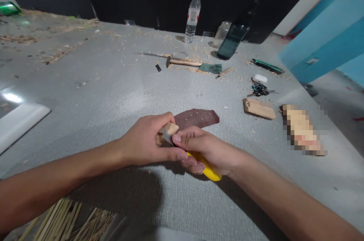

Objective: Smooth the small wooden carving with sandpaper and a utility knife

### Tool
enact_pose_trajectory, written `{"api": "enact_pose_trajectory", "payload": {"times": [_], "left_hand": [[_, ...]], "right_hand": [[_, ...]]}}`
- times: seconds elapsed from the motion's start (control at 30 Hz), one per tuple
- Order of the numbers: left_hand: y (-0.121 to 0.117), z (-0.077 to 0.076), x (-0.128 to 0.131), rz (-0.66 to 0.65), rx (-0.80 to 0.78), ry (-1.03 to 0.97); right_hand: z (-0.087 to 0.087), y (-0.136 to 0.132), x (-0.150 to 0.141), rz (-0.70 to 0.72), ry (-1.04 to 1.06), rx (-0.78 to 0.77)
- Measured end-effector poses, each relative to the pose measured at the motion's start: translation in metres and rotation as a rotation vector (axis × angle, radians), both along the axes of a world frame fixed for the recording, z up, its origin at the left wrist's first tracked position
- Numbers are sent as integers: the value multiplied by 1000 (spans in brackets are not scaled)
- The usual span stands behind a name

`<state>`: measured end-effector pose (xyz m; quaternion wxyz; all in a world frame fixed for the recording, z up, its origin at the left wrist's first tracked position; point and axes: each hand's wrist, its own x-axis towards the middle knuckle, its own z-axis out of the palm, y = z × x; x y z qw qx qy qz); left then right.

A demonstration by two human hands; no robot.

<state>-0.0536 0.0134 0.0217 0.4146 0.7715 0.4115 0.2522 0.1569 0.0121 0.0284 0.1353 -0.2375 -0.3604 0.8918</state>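
Observation:
My left hand [150,138] is closed around a small piece of wood [171,128], its pale cut end showing between thumb and fingers. My right hand [200,148] grips a knife by its yellow handle [212,172]. The short grey blade [167,137] lies against the wood, with my right thumb close by it. Both hands meet just above the grey table. Behind them lies a dark brown sheet [199,117] that looks like sandpaper, partly covered by my hands.
Farther back lie a hammer [184,62], a clear plastic bottle [193,17], a tilted dark glass bottle [234,38] and a green-black cutter [267,66]. On the right are a white case [259,78], keys [259,90] and a wooden block [259,109]. Wood shavings [57,57] are scattered about.

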Motion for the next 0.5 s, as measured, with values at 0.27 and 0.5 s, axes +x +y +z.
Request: {"api": "enact_pose_trajectory", "payload": {"times": [0.27,0.5], "left_hand": [[-5,9,4,143,104,95],[-5,5,7,180,81,150]], "right_hand": [[0,-4,-4,-191,-95,241],[-5,-9,-11,-412,-181,313]]}}
